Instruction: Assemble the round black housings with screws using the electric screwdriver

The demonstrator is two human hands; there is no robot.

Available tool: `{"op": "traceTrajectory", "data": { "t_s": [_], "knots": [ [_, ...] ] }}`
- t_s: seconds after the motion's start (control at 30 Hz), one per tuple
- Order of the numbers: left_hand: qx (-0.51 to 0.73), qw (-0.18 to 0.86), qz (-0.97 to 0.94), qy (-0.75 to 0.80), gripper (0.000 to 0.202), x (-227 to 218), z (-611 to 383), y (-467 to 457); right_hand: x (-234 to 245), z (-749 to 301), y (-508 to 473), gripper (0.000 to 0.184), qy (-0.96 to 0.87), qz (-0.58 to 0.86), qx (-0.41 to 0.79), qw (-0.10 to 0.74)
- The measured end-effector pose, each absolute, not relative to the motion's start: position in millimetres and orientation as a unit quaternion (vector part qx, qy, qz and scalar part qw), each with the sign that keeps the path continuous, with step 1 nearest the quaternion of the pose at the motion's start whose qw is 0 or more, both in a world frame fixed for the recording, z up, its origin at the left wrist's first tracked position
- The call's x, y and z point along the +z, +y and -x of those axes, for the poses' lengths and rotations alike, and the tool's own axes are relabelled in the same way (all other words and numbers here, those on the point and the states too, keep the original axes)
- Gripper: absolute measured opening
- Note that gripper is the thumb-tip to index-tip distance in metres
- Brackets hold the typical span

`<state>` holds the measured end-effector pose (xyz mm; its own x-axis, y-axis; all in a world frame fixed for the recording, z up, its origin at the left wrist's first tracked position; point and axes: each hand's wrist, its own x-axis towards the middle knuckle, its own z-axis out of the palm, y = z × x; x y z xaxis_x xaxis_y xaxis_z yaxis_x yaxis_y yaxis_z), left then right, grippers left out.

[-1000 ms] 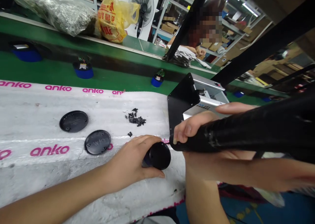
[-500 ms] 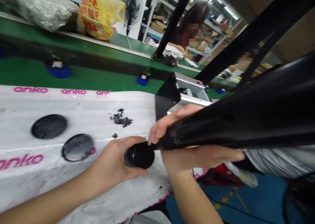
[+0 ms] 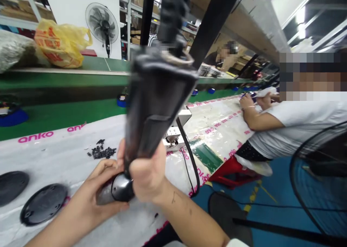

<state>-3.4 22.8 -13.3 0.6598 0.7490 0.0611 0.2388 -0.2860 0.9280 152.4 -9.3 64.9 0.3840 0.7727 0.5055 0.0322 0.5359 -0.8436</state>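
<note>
My right hand [image 3: 148,174] is wrapped round the narrow lower end of a long black tapered fan body [image 3: 158,95], which now stands nearly upright and blurred in front of me. My left hand [image 3: 90,196] cups a black round part [image 3: 119,189] at the bottom end of that body, fingers curled around it. Two black round caps [image 3: 43,203] [image 3: 12,182] lie on the white foam sheet [image 3: 54,156] to the left. A small heap of black screws [image 3: 100,152] sits just beyond my left hand.
A green conveyor [image 3: 67,109] with blue fixtures runs behind the sheet. A silver and black machine [image 3: 177,129] with a cable stands behind the fan body. A co-worker in white [image 3: 295,124] sits at right. A fan grille [image 3: 322,178] and red stool [image 3: 230,171] stand on the blue floor.
The black body has swung up from lying nearly level to standing almost upright. My view has turned right, so the caps and screws moved left. Both hands keep their hold.
</note>
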Motion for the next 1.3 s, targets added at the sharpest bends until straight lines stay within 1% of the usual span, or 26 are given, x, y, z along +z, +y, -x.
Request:
{"op": "traceTrajectory", "data": {
  "t_s": [0.07, 0.17, 0.23, 0.3, 0.33, 0.4, 0.5, 0.6, 0.67, 0.77, 0.87, 1.0, 1.13, 1.3],
  "knots": [
    [0.213, 0.538, -0.753, 0.313, 0.057, -11.9, 9.6, 25.4, 75.3, -171.4, -9.9, 0.052, -0.461, 0.366, 0.239, 0.772],
    [0.194, 0.598, -0.712, 0.313, 0.062, -12.6, 16.3, 25.7, 88.4, -207.8, -7.8, 0.042, -0.444, 0.347, 0.125, 0.817],
    [0.186, 0.601, -0.711, 0.315, 0.071, -15.6, 16.2, 23.9, 90.5, -228.1, -2.4, 0.039, -0.438, 0.358, 0.058, 0.823],
    [0.197, 0.568, -0.721, 0.344, 0.080, -18.8, 11.9, 22.3, 87.0, -241.3, 3.9, 0.039, -0.440, 0.380, 0.036, 0.813],
    [0.203, 0.551, -0.723, 0.365, 0.081, -19.6, 8.9, 22.0, 84.3, -245.4, 5.9, 0.040, -0.442, 0.393, 0.039, 0.806],
    [0.210, 0.541, -0.712, 0.397, 0.071, -18.6, 2.7, 22.5, 80.4, -248.5, 5.4, 0.042, -0.438, 0.417, 0.064, 0.794],
    [0.182, 0.568, -0.705, 0.383, 0.058, -11.1, -2.4, 25.0, 84.0, -238.0, -6.3, 0.051, -0.427, 0.446, 0.118, 0.778],
    [0.169, 0.572, -0.723, 0.349, 0.058, -2.4, -1.8, 26.3, 97.0, -207.5, -19.7, 0.063, -0.421, 0.446, 0.176, 0.770],
    [0.173, 0.561, -0.740, 0.328, 0.060, 1.0, -0.5, 26.1, 103.8, -182.2, -22.5, 0.066, -0.423, 0.430, 0.201, 0.772],
    [0.190, 0.551, -0.754, 0.301, 0.061, 1.4, 0.7, 25.2, 101.7, -152.1, -15.4, 0.064, -0.448, 0.392, 0.211, 0.775],
    [0.208, 0.555, -0.747, 0.301, 0.061, -1.2, 1.3, 24.3, 88.0, -140.8, -4.0, 0.064, -0.477, 0.359, 0.221, 0.772],
    [0.210, 0.567, -0.735, 0.307, 0.062, -2.0, 1.7, 23.4, 75.3, -144.7, 1.0, 0.060, -0.488, 0.379, 0.243, 0.748],
    [0.208, 0.586, -0.722, 0.305, 0.061, 0.1, 0.2, 23.3, 80.9, -145.4, -1.2, 0.059, -0.486, 0.392, 0.258, 0.737],
    [0.205, 0.601, -0.706, 0.313, 0.061, 2.9, -1.6, 23.9, 90.2, -141.5, -2.2, 0.058, -0.475, 0.397, 0.247, 0.745]
  ]
}}
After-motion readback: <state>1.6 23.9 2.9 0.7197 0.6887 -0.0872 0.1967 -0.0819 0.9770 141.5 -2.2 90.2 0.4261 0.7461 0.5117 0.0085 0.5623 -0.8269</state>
